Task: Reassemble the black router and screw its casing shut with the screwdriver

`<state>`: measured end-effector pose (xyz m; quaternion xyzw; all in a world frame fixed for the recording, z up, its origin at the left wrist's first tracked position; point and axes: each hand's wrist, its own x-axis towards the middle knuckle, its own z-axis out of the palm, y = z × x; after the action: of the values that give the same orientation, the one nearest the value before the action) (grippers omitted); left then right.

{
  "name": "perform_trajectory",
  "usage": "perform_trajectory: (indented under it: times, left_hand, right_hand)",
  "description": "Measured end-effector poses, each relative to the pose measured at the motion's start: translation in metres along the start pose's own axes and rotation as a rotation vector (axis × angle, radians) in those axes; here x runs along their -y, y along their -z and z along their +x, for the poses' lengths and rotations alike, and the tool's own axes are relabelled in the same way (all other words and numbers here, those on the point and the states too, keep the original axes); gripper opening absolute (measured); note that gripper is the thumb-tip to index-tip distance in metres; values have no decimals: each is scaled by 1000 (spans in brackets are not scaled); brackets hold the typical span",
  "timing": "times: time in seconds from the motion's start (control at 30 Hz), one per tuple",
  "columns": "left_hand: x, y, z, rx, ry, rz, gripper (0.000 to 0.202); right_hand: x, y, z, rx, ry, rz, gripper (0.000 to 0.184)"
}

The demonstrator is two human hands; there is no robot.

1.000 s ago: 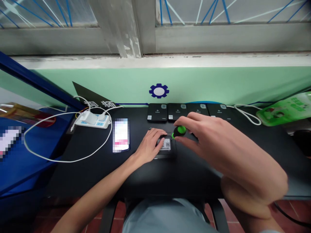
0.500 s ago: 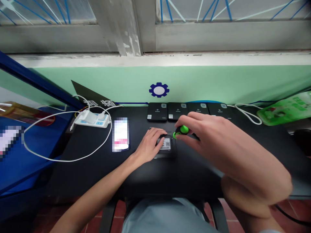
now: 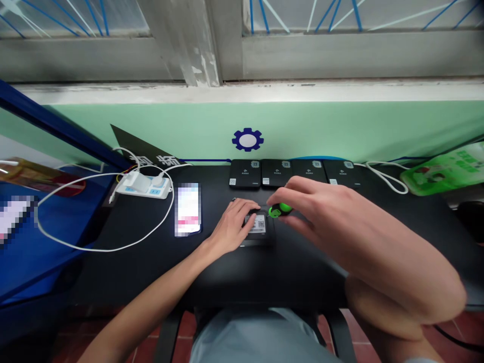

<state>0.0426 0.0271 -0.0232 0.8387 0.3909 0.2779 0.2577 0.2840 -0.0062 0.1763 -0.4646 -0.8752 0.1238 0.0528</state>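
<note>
A flat black box point(image 3: 267, 234) with a white printed label lies on the black table in front of me. My left hand point(image 3: 232, 224) rests over its left side, thumb on the label and fingers curled around the far edge. In my right hand point(image 3: 313, 204) is a screwdriver point(image 3: 280, 209) with a green and black handle, pinched between thumb and fingers. Its thin shaft points at the box's far right corner; whether the tip touches a screw is too small to tell.
Several similar black boxes point(image 3: 245, 174) stand in a row along the green back panel. To the left lie a phone point(image 3: 188, 209) and a white power strip point(image 3: 151, 186) with a looping cable. A green packet point(image 3: 446, 169) sits at the far right.
The screwdriver handle has turned and tilted a little in my right hand, whose fingers and wrist have rotated slightly. My left hand and the box have stayed put.
</note>
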Motion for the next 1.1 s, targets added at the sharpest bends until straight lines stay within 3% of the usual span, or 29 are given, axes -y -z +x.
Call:
perform_trajectory:
  times: [0.1, 0.27, 0.47, 0.77, 0.93, 1.1]
  left_hand:
    - [0, 1, 0, 22, 5, 4, 23]
    - [0, 1, 0, 21, 6, -5, 25]
    - [1, 0, 0, 9, -10, -5, 23]
    - [1, 0, 1, 11, -5, -8, 23]
    - [1, 1, 0, 22, 2, -3, 25]
    - [2, 1, 0, 17, -6, -7, 24]
  right_hand:
    - [-2, -3, 3, -12, -33, -43, 9]
    - [-6, -5, 9, -43, -87, -76, 19]
    - [-4, -3, 6, -8, -22, 20, 10]
    - [-9, -7, -6, 47, -14, 57, 24]
    - [-8, -11, 1, 12, -42, 5, 3]
    - [-7, -13, 7, 15, -89, -8, 21]
